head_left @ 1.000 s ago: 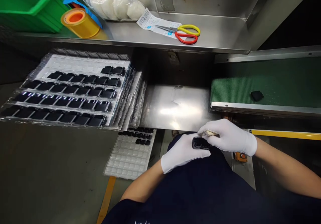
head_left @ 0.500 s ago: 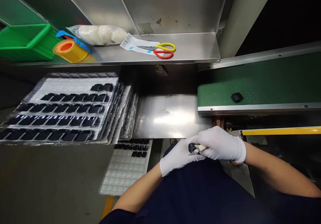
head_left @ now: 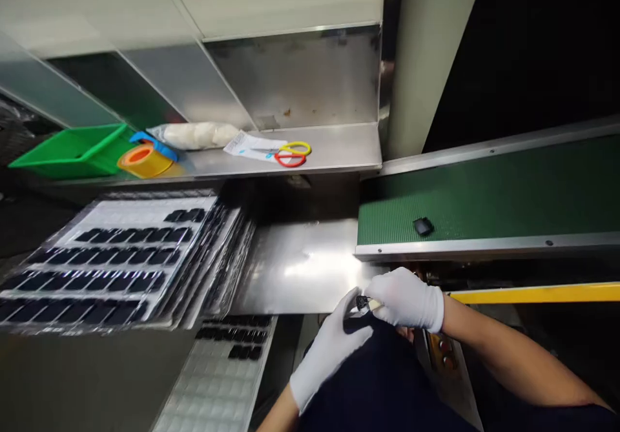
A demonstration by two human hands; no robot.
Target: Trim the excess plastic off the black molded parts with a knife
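Note:
My right hand [head_left: 405,299], in a white glove, is closed around a small cream-handled knife [head_left: 374,305], with most of it hidden by the fingers. A small black plastic part [head_left: 361,301] sits at the right fingertips, close to the fingers of my left hand. My gloved left hand [head_left: 334,341] has its thumb spread well away from its fingers. Whether its fingertips touch the black part I cannot tell. Another black part [head_left: 423,226] lies on the green conveyor belt [head_left: 508,206] beyond my right hand.
At left, a stack of clear trays [head_left: 104,216] holds rows of black parts. A lower tray [head_left: 208,380] stands beneath. On the shelf [head_left: 339,148] are scissors [head_left: 293,154], tape [head_left: 144,161], a bag of white pads [head_left: 198,136] and a green bin [head_left: 72,154]. A metal worktop [head_left: 290,283] lies between.
My left thumb and fingers have spread apart from around the black part. My right hand keeps the knife. The camera view has tilted up and shifted right.

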